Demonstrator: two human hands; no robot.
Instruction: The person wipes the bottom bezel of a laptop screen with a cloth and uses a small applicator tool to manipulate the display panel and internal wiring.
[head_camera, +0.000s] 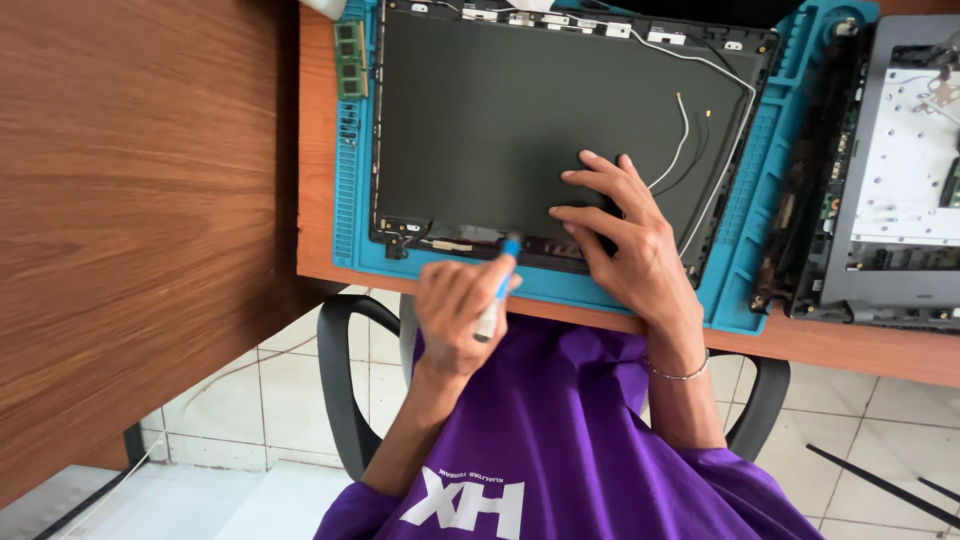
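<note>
Now left hand (458, 312) fisted on screwdriver (498, 285) (tip down), right hand (620, 240) flat on laptop lid (500, 120)

**Wood, Tile and Daylight Around the Work Spot**

A brown wooden table (320, 150) runs across the upper part of the frame, its front edge slanting down toward the right. A large wood-grain panel (130, 220), darker and reddish, fills the left side from the top to the lower left. Below the table edge, pale square floor tiles (290, 400) with grey grout show at lower centre and lower right. A black chair (340, 390) with curved armrests stands on them. Thin dark cables (880, 485) cross the tiles at lower right. The light is soft and even, like daylight.
</note>
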